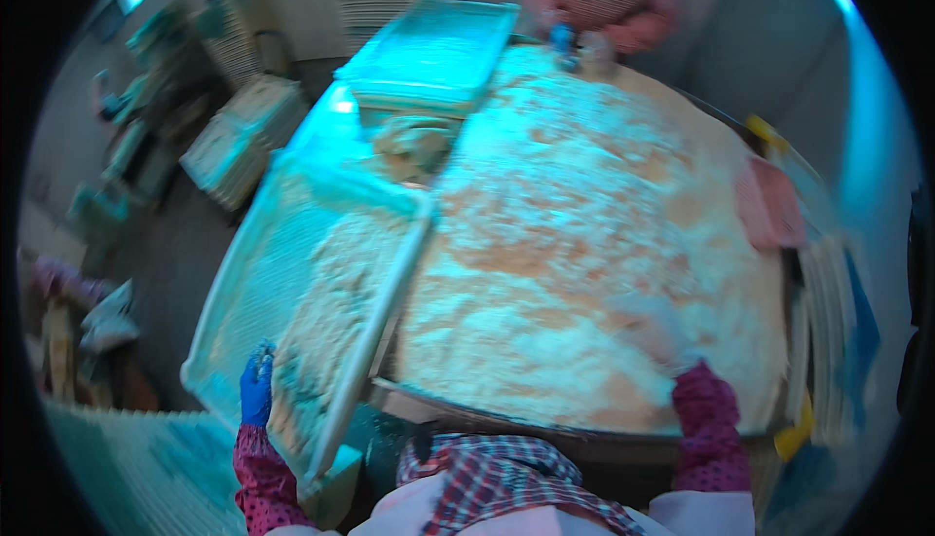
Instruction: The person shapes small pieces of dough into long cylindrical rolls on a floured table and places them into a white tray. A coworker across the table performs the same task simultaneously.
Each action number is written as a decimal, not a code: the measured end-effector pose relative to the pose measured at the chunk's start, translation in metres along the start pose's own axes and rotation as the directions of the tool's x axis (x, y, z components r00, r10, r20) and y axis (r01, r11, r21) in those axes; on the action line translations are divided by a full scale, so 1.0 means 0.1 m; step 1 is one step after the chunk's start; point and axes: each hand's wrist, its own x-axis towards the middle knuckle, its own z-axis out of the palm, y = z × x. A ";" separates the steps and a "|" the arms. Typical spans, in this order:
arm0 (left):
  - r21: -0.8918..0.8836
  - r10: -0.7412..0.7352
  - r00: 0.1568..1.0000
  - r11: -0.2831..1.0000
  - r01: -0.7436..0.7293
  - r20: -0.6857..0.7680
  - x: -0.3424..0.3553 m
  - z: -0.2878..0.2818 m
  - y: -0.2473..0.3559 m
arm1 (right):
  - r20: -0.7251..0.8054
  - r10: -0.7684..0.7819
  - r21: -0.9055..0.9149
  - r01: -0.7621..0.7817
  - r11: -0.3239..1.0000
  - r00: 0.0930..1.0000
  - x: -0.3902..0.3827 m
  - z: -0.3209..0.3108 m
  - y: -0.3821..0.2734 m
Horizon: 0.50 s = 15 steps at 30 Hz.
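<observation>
My left hand [256, 387], in a blue glove dusted with pale bits, is at the near left side of a large mesh-bottomed tray [243, 268]. Its fingers stretch forward, seemingly holding nothing. A thick band of pale, crumbly material [336, 312] lies along the tray's right half. To the right, my right hand [653, 330] wears a whitish glove and reaches over a wide bed of pale, flaky material [575, 215] on a big table. Motion blurs its fingers, and their shape is unclear. Both my forearms have dark pink spotted sleeves.
Beyond the tray stand stacked trays [429, 54], with a beige lump [414, 147] in front. Across the table another person [599, 0] works with gloved hands. A pink scoop-like piece [769, 203] lies at the right edge. More stacked trays [243, 132] stand left.
</observation>
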 end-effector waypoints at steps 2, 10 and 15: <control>0.030 0.166 0.983 0.985 -0.169 0.078 0.01 0.68 0.57 | 0.239 0.107 0.138 -0.143 0.980 0.965 -0.20 0.05 -0.15; -0.050 0.585 0.259 0.458 -0.888 0.768 -0.47 3.74 1.78 | -0.153 -0.004 -0.229 -0.031 0.973 0.988 -0.39 0.81 -0.21; 0.055 0.414 0.362 0.591 -0.804 0.835 -0.07 3.80 1.54 | -0.337 0.263 -0.064 -0.301 0.952 0.904 -0.89 0.58 0.21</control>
